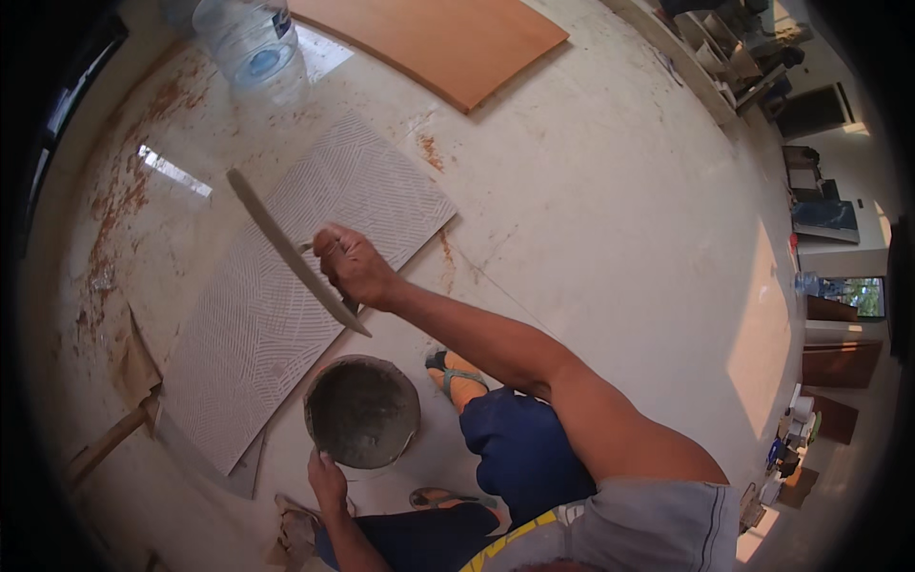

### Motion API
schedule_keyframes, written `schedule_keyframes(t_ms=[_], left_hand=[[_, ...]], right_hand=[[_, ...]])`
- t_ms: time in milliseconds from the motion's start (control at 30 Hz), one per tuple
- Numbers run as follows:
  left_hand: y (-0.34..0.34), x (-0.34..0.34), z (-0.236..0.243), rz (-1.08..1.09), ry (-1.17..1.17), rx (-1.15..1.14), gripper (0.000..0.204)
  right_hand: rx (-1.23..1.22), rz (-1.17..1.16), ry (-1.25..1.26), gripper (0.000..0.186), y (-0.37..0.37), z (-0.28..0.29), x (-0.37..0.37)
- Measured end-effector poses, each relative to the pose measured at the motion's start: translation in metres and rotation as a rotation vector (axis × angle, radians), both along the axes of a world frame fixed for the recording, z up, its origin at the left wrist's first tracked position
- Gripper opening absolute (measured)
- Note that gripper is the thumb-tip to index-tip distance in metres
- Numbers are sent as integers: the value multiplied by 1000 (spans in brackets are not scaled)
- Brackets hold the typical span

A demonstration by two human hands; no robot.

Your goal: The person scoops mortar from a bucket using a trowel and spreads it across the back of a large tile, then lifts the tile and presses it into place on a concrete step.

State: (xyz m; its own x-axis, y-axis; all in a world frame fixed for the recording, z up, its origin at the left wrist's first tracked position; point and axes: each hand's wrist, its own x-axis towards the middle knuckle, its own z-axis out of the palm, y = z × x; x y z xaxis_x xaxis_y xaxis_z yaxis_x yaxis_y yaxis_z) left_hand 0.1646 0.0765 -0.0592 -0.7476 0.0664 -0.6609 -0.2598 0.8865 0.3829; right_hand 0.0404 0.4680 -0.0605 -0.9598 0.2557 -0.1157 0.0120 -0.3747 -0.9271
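Tile [267,324]: pale grey, fine light lines hatched in several directions out to its edges. Trowel [294,259]: dull grey, plain. Bucket [412,410]: dark grey. Floor [620,191]: off-white, rust-brown smears toward its left edge. Board [448,43]: plain orange-brown. Bottle [243,43]: clear, bluish. Trousers [524,448]: navy.

Soft daylt, sun patch [760,329] far R, glare [174,170] UL, rim dk & bent

Slab [257,324] laid on the floor [591,210], bucket [412,419] set beside its near edge
A trowel [286,249] is held above the slab by the right hand [355,265], the bucket's rim by the left hand [329,484]. Beyond, a bottle [250,43] is placed left of a board [448,43].
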Motion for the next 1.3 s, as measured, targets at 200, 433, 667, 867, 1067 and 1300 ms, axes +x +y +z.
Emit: schedule_keyframes(t_ms=[200,433,667,867,1067,1300], left_hand=[[4,-55,-59,196,25,245,37],[29,-83,-52,90,212,417,47],[49,-107,-35,8,273,630,48],[78,-111,-39,-56,383,605,47],[111,-86,-15,-132,512,540,51],[103,-77,-20,-139,550,550,51]], right_hand=[[176,-161,20,50,78,26,9],[392,-190,-147,55,78,26,64],[1127,296,-337,76,40,9,133],[1238,662,-586,63,-4,11,129],[1167,692,-657,63,-31,-22,119],[837,718,-670,58,-65,-58,129]])
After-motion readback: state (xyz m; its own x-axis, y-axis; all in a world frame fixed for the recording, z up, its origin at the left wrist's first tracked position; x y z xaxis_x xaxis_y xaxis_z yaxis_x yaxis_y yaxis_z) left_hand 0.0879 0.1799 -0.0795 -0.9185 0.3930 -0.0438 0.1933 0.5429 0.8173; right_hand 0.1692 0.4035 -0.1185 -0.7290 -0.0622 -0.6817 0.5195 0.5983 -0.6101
